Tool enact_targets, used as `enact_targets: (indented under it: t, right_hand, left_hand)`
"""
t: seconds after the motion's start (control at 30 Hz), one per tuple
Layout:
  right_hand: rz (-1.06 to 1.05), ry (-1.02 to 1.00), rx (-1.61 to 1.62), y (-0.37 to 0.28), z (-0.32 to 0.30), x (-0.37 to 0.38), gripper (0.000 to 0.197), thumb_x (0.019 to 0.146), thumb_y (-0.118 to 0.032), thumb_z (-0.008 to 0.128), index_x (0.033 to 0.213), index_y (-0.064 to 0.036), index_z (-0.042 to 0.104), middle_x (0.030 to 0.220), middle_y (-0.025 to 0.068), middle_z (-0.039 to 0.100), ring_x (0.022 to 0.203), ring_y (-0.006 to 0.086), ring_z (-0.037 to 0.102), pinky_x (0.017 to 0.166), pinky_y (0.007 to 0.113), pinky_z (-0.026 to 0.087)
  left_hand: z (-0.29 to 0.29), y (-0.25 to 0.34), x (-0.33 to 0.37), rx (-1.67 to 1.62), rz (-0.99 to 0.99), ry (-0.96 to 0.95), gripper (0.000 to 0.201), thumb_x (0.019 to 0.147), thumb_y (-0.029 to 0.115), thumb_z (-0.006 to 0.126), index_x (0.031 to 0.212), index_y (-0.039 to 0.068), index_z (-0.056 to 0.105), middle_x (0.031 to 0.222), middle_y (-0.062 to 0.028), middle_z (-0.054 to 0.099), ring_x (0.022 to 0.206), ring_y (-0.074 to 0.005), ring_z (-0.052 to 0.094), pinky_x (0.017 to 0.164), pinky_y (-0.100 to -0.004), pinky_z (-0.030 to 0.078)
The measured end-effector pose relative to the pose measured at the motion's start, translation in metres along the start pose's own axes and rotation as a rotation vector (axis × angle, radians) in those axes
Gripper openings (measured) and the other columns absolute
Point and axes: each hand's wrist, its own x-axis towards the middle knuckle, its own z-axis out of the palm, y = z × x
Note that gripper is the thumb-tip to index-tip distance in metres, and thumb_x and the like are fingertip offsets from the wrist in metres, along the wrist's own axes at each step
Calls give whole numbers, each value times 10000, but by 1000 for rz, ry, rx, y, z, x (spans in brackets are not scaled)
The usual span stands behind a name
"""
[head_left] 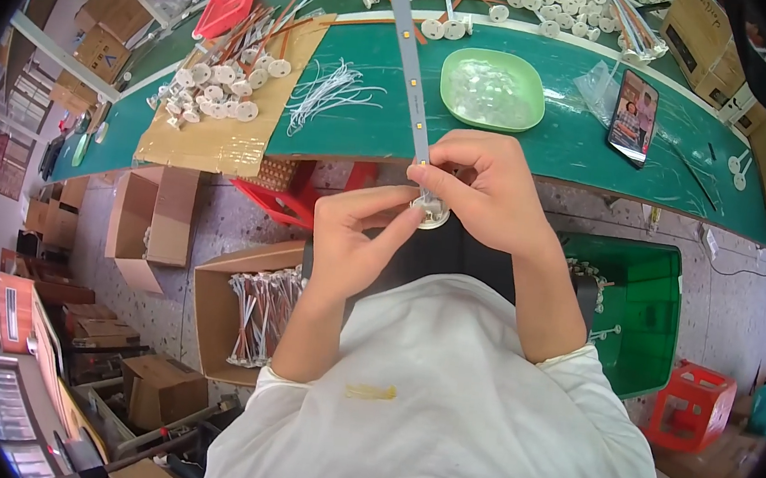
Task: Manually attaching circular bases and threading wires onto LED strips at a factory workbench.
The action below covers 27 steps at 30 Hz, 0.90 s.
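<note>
A long narrow LED strip [410,62] runs from the far edge of the bench down to my hands. My right hand [496,190] pinches its near end between thumb and fingers. My left hand [351,236] is closed, thumb and fingertips together, on a round white end cap [435,220] just below that end. Both hands meet in front of the bench edge, above my lap. Fingers partly cover the spot where strip and cap come together, so I cannot tell whether they are joined.
On the green bench [393,134] stand a light-green bowl [534,97] with small clear pieces, a phone [635,116], white ties [332,96], and wired white caps [218,89] on cardboard [244,154]. Below are a cardboard box [208,314], a green bin [648,311] and a red stool [692,405].
</note>
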Motion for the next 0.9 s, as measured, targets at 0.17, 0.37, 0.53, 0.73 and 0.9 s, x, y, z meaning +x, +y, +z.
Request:
enact_targets:
  t: [0.17, 0.37, 0.53, 0.73, 0.9]
  right_hand:
    - [36, -58, 32, 0, -3, 0, 76, 852, -19, 673, 848, 56, 681, 745, 14, 605, 637, 44, 525, 522, 203, 398]
    - [99, -67, 177, 3, -8, 5, 100, 852, -26, 671, 804, 62, 663, 724, 14, 582, 611, 49, 503, 507, 211, 369]
    - [-201, -63, -56, 12, -10, 0, 73, 815, -25, 672, 770, 31, 656, 671, 74, 597, 575, 139, 546, 512, 254, 405]
    - [-189, 0, -85, 23, -5, -9, 53, 822, -26, 685, 816, 27, 692, 689, 88, 631, 571, 116, 597, 499, 240, 433]
    - [-144, -20, -66, 32, 0, -10, 54, 831, -21, 688, 829, 32, 698, 715, 85, 644, 572, 101, 600, 501, 230, 440]
  left_hand:
    - [-6, -11, 3, 70, 58, -37, 132, 880, 43, 649, 940, -59, 708, 747, -72, 688, 668, -72, 587, 584, -203, 439]
    - [-10, -20, 16, -292, -101, -153, 123, 889, -12, 620, 969, -78, 686, 871, -76, 695, 793, -99, 631, 707, -238, 510]
    - [-5, -12, 20, -301, -144, -285, 215, 839, -63, 646, 1054, -81, 662, 951, -88, 686, 835, -110, 627, 715, -236, 498]
    - [-5, -33, 12, -325, -215, -245, 237, 837, -69, 652, 1073, -92, 648, 991, -118, 689, 884, -159, 659, 786, -282, 535]
    - [-7, -38, 10, -261, -205, -281, 232, 864, -39, 630, 1094, -53, 646, 982, -81, 675, 887, -143, 643, 791, -286, 524]
